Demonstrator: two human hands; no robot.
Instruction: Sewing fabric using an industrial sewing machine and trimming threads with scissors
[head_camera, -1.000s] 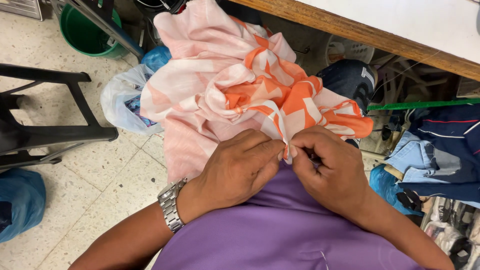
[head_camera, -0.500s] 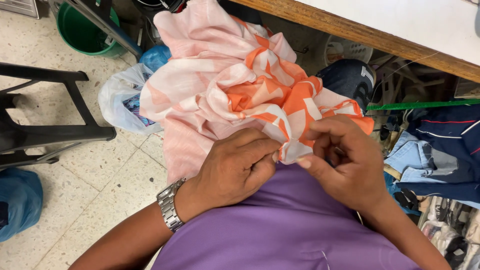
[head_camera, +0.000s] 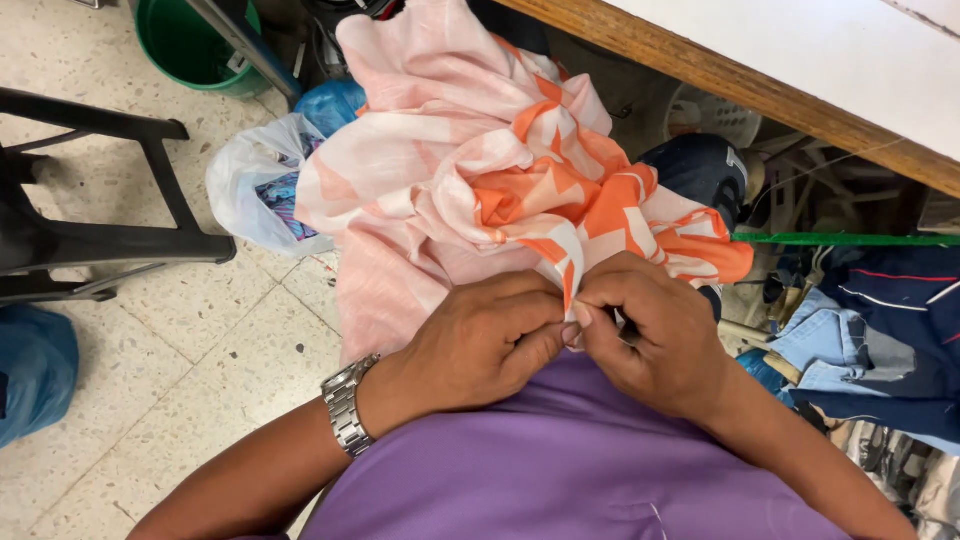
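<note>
Peach, white and orange patterned cloth (head_camera: 470, 180), crumpled, bunched below the wooden table edge (head_camera: 720, 75). Left hand (head_camera: 480, 345) and right hand (head_camera: 650, 330) pinch its lower fold; right hand nearer than half a second ago.

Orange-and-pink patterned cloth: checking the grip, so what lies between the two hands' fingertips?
In the head view, a narrow fold of the orange-and-pink patterned cloth sits pinched between the left hand and right hand.

Thin matt cloth (head_camera: 470, 190), shiny metal watch (head_camera: 345, 405)
</note>
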